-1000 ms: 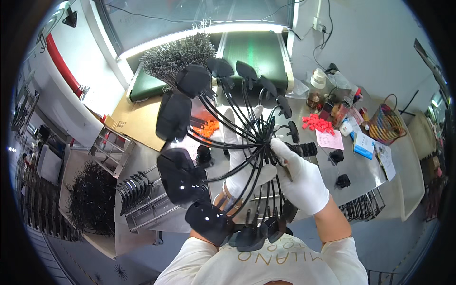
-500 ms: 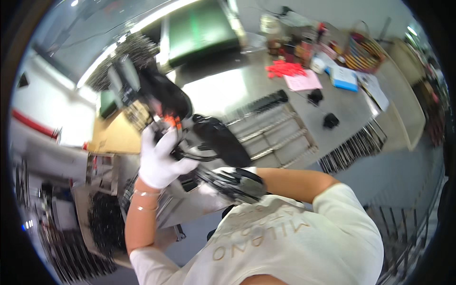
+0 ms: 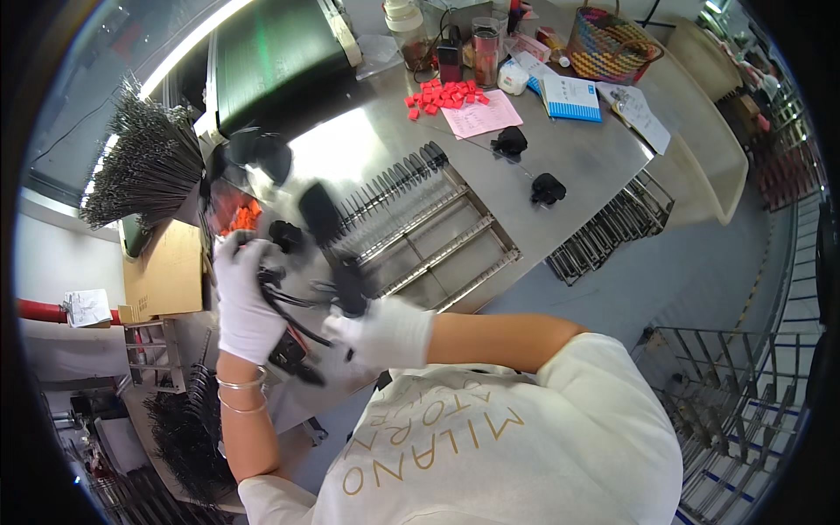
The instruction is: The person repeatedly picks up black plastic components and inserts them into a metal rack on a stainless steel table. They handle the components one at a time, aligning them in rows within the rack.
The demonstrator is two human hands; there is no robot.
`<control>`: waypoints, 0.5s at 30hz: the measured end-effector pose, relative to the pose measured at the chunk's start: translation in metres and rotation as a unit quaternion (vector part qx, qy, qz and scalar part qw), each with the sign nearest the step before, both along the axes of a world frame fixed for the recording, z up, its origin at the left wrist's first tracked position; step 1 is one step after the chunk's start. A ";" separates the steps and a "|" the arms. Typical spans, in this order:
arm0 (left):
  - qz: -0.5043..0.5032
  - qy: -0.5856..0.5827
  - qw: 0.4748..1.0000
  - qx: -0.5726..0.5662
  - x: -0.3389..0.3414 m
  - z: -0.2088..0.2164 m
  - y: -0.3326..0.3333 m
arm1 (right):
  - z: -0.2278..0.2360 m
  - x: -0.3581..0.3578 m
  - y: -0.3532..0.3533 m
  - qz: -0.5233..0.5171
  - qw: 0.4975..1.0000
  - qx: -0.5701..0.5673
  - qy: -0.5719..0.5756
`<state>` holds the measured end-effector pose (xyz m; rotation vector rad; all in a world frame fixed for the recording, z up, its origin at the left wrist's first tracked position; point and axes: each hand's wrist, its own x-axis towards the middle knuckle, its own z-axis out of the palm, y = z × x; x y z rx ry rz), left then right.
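Both my hands wear white gloves and meet over the near left part of the metal table. My left hand curls its fingers round thin black cable-like strands. My right hand is closed at the lower end of black paddle-shaped parts, which are smeared by motion. More dark, blurred pieces rise above the hands, and I cannot tell which hand bears them. Orange pieces show just beyond my left fingertips. To the right lies a metal rack with a row of black blade-like parts standing along its far side.
A green conveyor belt runs at the back left, near a bundle of black rods and a cardboard box. Farther right are red pieces, pink paper, two black parts, jars and a woven basket.
My right hand has come into clear sight, left of where it was. My left hand has shifted left and down with the black parts. The view has turned to the right.
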<state>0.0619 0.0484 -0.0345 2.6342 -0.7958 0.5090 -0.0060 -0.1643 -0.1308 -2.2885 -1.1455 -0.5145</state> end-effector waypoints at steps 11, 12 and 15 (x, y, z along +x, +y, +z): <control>0.019 0.136 0.791 -0.596 0.019 -0.045 0.019 | -0.050 0.053 -0.330 -0.363 0.804 -0.254 0.396; 0.000 0.130 0.821 -0.556 0.017 -0.045 0.015 | -0.054 0.062 -0.333 -0.367 0.807 -0.247 0.391; -0.057 0.227 0.735 -0.637 0.016 -0.043 0.030 | -0.037 0.065 -0.313 -0.372 0.828 -0.231 0.349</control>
